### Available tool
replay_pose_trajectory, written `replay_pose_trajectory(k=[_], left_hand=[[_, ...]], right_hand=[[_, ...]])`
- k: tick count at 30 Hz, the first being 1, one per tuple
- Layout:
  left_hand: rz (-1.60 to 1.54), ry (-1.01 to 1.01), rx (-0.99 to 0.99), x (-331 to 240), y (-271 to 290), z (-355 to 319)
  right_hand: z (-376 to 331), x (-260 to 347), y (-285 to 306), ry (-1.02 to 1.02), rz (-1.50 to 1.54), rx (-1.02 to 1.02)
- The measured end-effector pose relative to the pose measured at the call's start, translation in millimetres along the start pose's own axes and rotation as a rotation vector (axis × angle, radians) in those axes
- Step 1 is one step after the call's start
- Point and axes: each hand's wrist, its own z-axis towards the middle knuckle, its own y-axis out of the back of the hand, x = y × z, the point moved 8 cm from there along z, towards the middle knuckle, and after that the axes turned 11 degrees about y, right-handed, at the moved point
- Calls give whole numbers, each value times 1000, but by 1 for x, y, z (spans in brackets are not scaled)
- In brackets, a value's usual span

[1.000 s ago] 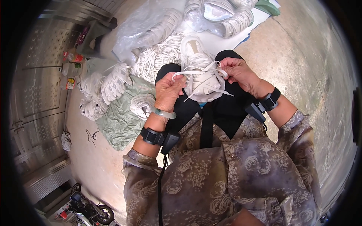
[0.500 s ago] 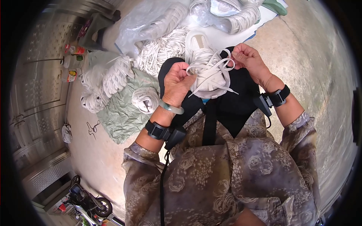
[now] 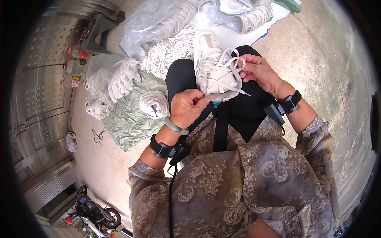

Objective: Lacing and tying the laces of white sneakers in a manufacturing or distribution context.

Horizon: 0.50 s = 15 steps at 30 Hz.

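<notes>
A white sneaker [image 3: 207,43] rests on my lap, its toe pointing away from me. Loose loops of white shoelace [image 3: 222,71] lie over its tongue and opening. Near the heel end, on the left, my left hand [image 3: 189,106] pinches a lace end between thumb and forefinger. On the shoe's right side my right hand [image 3: 257,72] is closed on a lace loop, held beside the upper. One lace tip hangs free at the shoe's lower right.
Bundles of white laces [image 3: 168,53] lie beyond my knees, with clear plastic bags [image 3: 158,23] of more behind. At left, a green sheet [image 3: 125,127] carries a rolled lace coil [image 3: 153,104]. Bottles [image 3: 75,65] stand by a metal door [image 3: 43,91]; a motorcycle [image 3: 95,212] is farther off.
My left hand has moved down toward the heel end, drawing a lace end with it. The lace loops have shifted, and my right hand is slightly lower.
</notes>
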Motion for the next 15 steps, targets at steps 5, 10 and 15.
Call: replay_pose_trajectory(k=[5, 10, 15], left_hand=[[-15, -75, -69, -7, 4, 5], [-266, 78, -104, 9, 5, 21], [-328, 121, -154, 14, -1, 35]], right_hand=[[-1, -1, 1, -22, -7, -12], [-7, -3, 2, -44, 6, 3], [-10, -5, 5, -47, 20, -9]])
